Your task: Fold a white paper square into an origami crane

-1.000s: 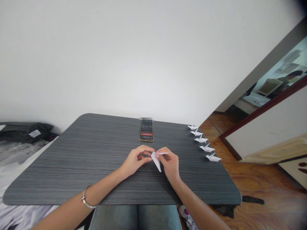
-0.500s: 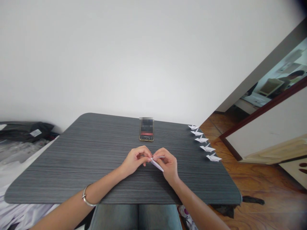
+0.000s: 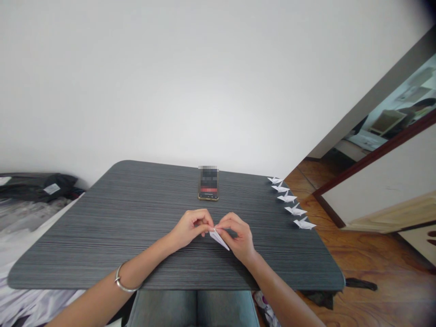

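Observation:
Between my hands, above the dark table, is a small folded white paper point(image 3: 219, 239), narrow and pointed, its tip slanting down to the right. My left hand point(image 3: 193, 227) pinches its upper left end between thumb and forefinger. My right hand point(image 3: 238, 236) is closed at the same upper end, thumb and forefinger pressed together on the paper. The fingertips of both hands nearly meet there and hide the top of the fold. A silver bangle point(image 3: 120, 279) circles my left forearm.
Several white paper cranes point(image 3: 286, 198) stand in a row along the right edge of the dark table point(image 3: 136, 195). A phone point(image 3: 208, 184) lies near the wall. Bagged clothing point(image 3: 37, 188) is piled at left. Beyond a doorway at right, a person point(image 3: 413, 111) is partly visible.
The folded paper has turned slightly and its point now hangs lower and further left. A thin flap that stuck out over my right fingers no longer shows. Both hands stay close together.

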A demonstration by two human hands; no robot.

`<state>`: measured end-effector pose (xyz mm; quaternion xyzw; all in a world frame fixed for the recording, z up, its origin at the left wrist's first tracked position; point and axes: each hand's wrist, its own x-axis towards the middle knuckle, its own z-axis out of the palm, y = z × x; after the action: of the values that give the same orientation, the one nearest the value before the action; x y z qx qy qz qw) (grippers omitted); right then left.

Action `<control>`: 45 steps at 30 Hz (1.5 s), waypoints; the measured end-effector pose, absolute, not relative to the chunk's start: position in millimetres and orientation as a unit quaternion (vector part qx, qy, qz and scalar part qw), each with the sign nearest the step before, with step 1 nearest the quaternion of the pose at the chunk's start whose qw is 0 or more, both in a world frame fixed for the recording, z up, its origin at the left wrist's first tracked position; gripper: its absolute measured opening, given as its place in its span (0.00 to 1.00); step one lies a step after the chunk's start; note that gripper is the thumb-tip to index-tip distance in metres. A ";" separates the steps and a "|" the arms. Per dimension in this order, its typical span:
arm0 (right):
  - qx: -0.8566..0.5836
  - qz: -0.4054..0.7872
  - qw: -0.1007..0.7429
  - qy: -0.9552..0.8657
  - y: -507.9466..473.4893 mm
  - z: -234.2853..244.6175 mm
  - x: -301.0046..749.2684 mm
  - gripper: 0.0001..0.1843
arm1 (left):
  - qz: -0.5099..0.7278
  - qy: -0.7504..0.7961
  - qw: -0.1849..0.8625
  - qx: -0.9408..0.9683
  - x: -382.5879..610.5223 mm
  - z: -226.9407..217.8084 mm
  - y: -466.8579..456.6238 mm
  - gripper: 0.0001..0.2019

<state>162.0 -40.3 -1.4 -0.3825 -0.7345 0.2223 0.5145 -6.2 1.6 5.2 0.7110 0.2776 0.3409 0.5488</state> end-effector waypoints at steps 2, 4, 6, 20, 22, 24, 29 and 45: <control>-0.380 0.223 0.507 -0.741 -40.3 -1.5 162.9 0.04 | 0.331 0.274 0.553 0.714 -7.0 5.8 2.3 0.09; -0.376 0.225 0.499 -0.748 -40.3 -1.1 163.6 0.04 | 0.325 0.269 0.557 0.715 -7.8 6.4 2.9 0.09; -0.373 0.227 0.492 -0.753 -40.3 -0.5 164.0 0.04 | 0.320 0.264 0.560 0.717 -8.5 6.8 3.4 0.08; -0.385 0.242 0.498 -0.738 -40.0 -0.8 161.0 0.04 | 0.316 0.258 0.566 0.716 -9.7 4.8 4.8 0.08; -0.399 0.279 0.507 -0.712 -38.7 -1.4 161.6 0.02 | 0.328 0.252 0.568 0.711 -9.3 5.5 5.1 0.08; -0.414 0.337 0.520 -0.667 -36.5 -2.3 162.5 0.02 | 0.344 0.244 0.559 0.714 -9.2 7.3 5.2 0.07; -0.394 0.526 0.526 -0.539 -30.3 -3.1 162.6 0.10 | 0.388 0.223 0.526 0.724 -9.4 12.9 4.6 0.06; -0.427 0.520 0.558 -0.486 -29.6 -7.1 158.6 0.08 | 0.372 0.286 0.604 0.644 -5.7 4.5 3.4 0.10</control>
<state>158.6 -29.6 -7.1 -0.4269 -0.4857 0.5196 0.5585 -5.7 3.4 4.5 0.6443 0.2858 0.3715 0.6043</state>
